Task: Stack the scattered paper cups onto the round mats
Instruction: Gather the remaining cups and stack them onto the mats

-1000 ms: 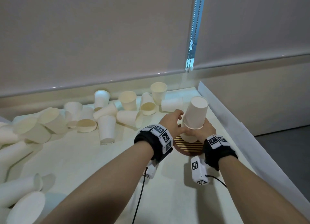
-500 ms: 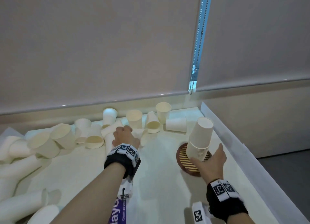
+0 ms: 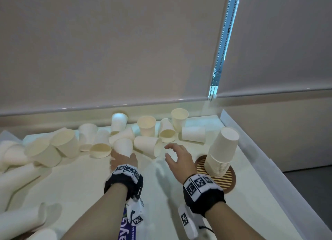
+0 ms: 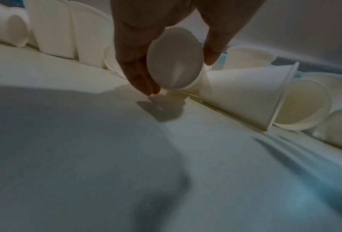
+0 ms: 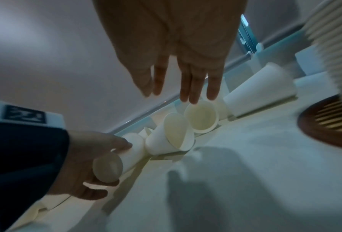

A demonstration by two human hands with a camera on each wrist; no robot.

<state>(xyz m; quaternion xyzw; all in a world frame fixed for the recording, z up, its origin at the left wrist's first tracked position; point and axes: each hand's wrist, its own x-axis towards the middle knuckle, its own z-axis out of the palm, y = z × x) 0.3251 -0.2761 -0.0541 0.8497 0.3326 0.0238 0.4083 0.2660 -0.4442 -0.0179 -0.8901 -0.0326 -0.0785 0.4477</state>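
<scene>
While left hand [image 3: 123,160] grips an upside-down cup [image 3: 124,147] mid-counter, right hand [image 3: 180,160], fingers loosely spread and empty, sits between it and the tilted stack [image 3: 221,153] on the mat [image 3: 226,180] near the right edge.

**Colours and patterns on the table**

Cream-white paper cups [image 3: 124,146] are lying on a pale cream table [image 3: 89,182]. The stack of cups [image 3: 221,153] is showing fine ridged rims at its base. The round mat [image 3: 224,180] is showing dark brown with tan stripes. Black wristbands [image 3: 203,194] are carrying black-and-white square markers.
</scene>
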